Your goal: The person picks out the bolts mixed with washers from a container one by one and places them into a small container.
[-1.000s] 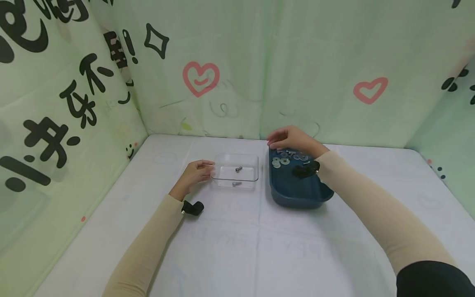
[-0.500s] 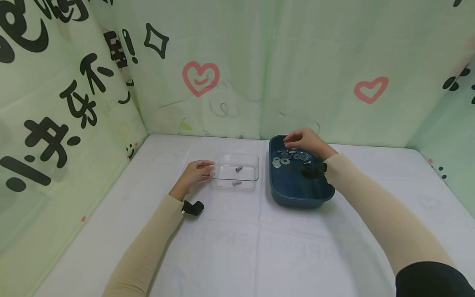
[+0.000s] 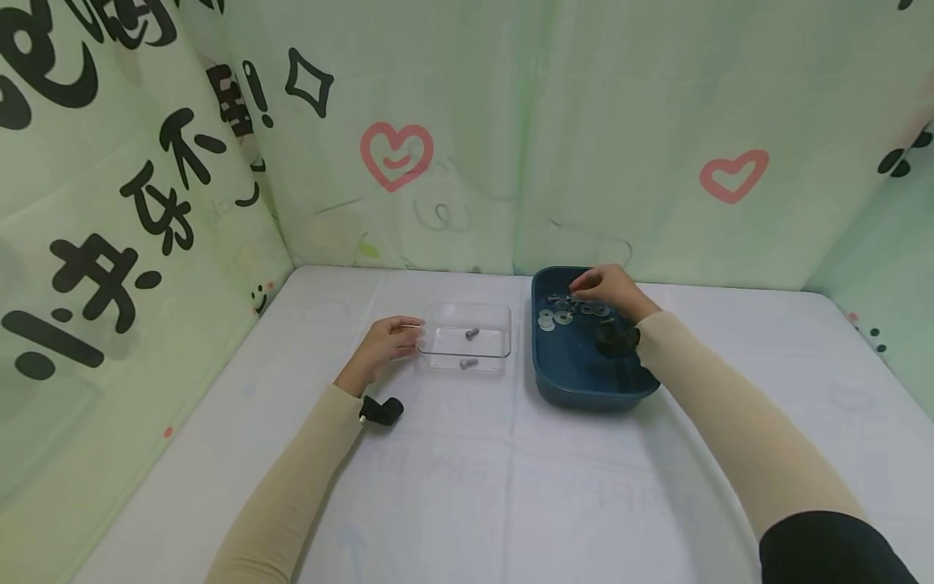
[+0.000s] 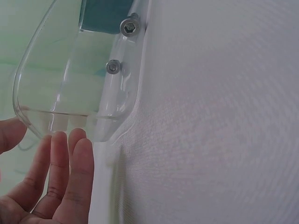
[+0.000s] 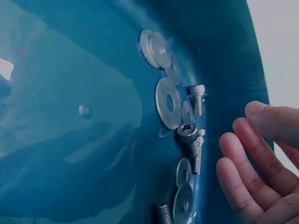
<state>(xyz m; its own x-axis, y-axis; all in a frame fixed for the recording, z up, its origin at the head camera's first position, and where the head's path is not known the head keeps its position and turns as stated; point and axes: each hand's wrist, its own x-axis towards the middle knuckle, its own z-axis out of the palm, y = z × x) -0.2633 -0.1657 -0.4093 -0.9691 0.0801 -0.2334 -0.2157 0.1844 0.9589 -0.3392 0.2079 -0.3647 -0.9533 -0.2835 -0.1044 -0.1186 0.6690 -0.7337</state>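
Note:
My left hand touches the near-left end of a clear plastic box with straight fingers. Two socket-head bolts lie inside the box; in the left wrist view one bolt is beyond the other bolt. Over the far part of a dark blue bin is my right hand, its fingers loosely bent with nothing between them. Just beside its fingertips in the right wrist view lie several bolts, among them a socket-head bolt, and several flat washers, such as a large washer.
The box and bin stand side by side on a white-covered table. A pale green curtain with printed hearts and black lettering hangs behind and at the sides. Each wrist wears a small black camera, such as the left wrist camera.
My right hand has moved from above the bin's far-left corner to the right, then down into the bin towards the bolts and washers. The left hand stays at the clear box.

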